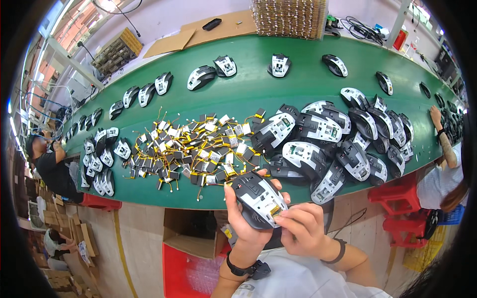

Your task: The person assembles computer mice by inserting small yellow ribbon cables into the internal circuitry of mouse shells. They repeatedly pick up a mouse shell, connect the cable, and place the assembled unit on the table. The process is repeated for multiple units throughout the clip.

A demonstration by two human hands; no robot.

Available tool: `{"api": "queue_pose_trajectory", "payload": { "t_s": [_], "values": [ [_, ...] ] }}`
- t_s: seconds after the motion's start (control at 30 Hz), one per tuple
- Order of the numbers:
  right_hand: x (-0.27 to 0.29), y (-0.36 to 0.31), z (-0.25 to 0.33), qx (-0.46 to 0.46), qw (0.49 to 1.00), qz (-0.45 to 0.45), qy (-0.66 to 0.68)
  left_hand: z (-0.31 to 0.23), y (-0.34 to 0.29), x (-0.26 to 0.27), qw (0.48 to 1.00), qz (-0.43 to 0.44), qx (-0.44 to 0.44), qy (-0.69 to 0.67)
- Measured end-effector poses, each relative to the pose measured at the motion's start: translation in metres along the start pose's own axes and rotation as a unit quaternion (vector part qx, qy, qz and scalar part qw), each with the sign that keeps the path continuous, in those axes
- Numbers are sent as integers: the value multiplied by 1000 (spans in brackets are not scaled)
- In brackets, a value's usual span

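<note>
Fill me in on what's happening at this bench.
The person's left hand holds a black-and-white computer mouse, while the right hand is at a small yellow piece near its lower end. On the green worktop ahead lies a pile of small wired packs, with a heap of similar mice to its right.

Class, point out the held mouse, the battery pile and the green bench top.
Held mouse (258, 197), head view: its white shell.
Battery pile (198, 149), head view: middle of the heap.
Green bench top (248, 88), head view: bare surface beyond the pile.
</note>
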State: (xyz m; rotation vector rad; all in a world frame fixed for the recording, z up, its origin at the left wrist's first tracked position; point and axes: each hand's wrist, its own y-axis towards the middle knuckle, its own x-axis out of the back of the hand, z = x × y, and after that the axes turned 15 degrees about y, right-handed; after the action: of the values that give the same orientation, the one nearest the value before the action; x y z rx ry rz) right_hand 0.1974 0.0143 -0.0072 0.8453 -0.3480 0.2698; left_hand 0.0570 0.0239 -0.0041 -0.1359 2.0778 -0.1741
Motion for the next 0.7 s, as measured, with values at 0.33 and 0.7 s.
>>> {"api": "queue_pose_trajectory", "payload": {
  "t_s": [0.33, 0.7],
  "values": [
    [9, 15, 0, -91, 995, 31, 23, 4, 7, 10, 999, 18, 15, 32],
    [45, 59, -4, -208, 945, 118, 225, 12, 14, -16, 953, 65, -154, 252]
  ]
}}
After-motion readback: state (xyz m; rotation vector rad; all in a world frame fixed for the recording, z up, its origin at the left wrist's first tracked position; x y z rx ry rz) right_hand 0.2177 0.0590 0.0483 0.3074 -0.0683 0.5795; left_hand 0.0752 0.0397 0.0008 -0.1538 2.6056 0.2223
